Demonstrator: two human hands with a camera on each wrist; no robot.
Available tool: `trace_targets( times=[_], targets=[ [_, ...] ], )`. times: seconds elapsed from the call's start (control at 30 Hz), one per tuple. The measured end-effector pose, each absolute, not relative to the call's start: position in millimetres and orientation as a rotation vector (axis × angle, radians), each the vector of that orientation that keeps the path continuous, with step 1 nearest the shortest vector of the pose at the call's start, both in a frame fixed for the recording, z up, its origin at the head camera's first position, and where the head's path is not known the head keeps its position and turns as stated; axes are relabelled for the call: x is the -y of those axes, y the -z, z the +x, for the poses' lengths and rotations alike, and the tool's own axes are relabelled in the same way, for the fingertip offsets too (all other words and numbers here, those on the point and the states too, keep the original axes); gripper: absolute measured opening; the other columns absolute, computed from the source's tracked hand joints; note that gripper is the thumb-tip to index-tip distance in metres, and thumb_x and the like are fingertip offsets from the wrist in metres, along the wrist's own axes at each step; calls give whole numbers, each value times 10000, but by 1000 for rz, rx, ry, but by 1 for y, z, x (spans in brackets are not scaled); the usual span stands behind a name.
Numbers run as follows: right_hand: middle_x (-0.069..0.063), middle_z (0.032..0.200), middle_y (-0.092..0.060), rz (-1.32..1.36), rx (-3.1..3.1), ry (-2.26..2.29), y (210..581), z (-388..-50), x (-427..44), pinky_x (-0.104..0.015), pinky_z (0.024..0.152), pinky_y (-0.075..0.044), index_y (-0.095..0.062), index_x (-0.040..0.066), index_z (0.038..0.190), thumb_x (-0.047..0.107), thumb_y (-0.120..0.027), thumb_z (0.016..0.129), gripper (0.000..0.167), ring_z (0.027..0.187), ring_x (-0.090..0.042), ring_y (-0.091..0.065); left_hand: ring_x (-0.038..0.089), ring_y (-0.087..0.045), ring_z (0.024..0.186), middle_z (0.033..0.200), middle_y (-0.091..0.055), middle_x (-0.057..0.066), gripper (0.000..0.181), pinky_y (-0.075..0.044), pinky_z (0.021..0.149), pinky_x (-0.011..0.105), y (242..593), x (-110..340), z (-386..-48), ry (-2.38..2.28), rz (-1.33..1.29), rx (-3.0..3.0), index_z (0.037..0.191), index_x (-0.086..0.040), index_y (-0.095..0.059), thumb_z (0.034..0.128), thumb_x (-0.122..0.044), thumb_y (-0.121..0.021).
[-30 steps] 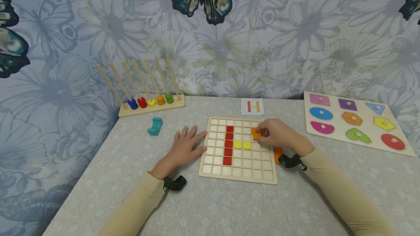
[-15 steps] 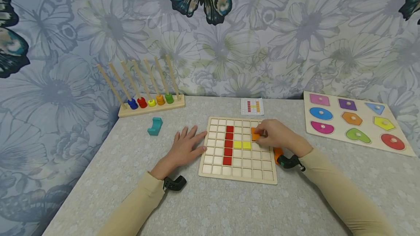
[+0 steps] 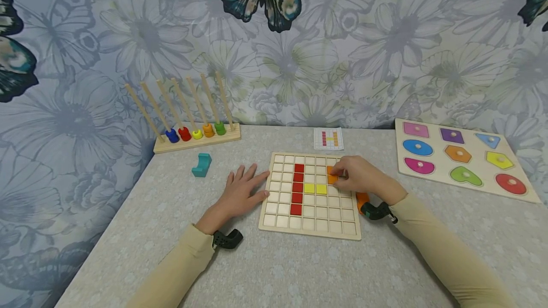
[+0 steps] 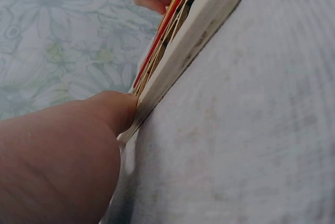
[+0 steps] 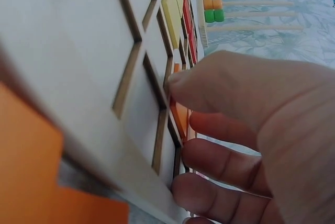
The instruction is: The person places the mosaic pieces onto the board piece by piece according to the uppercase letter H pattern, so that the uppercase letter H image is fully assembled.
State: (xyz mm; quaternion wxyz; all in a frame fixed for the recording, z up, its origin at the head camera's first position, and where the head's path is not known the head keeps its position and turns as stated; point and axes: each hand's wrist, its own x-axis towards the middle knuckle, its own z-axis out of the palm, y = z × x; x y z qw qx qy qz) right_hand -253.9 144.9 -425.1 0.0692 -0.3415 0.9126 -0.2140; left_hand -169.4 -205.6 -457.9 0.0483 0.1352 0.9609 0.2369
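Note:
A square wooden grid board (image 3: 308,235) lies on the table. A column of red tiles (image 3: 297,187) stands in it, with two yellow tiles (image 3: 315,188) side by side to the right. Farther right, the right hand (image 3: 364,177) pinches an orange tile (image 3: 331,179) low in the grid. The right wrist view shows the thumb at the edge of this orange tile (image 5: 180,119), with curled fingers on the other side; another orange tile (image 3: 329,170) touches it above, partly hidden. With spread fingers, the left hand (image 3: 245,194) rests by the board's left edge, fingertips and thumb touching it.
More orange tiles (image 3: 362,199) lie off the board's right edge, partly under the right wrist. Behind the board is a pattern card (image 3: 328,139). A peg stacker with coloured beads (image 3: 197,139) and a teal block (image 3: 202,165) stand left; a knobbed shape puzzle (image 3: 432,182) lies right.
The orange tile under the right fingers has gone from slightly askew to lying straight in line with the one above. The left hand has stayed in place.

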Motion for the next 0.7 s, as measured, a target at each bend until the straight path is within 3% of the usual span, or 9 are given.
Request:
trace_targets(
  times=[0.47, 0.7],
  targets=[
    [-22, 939, -705, -944, -2761, 637, 421, -255, -147, -277, 715, -493, -788, 82, 1088, 155, -780, 853, 246, 773, -133, -563, 540, -57, 1556, 1683, -214, 235, 595, -47, 1193, 756, 460, 207, -170, -726, 432, -2944, 1575, -186, -427, 1036, -399, -563],
    [-82, 949, -707, -864, -2775, 631, 416, -259, -158, -275, 669, -490, -764, 26, 1131, 166, -756, 881, 287, 733, -139, -559, 535, -53, 1558, 1686, -209, 228, 597, -44, 1194, 754, 459, 206, -170, -726, 436, -2938, 1577, -194, -425, 1036, -402, -565]
  ],
)
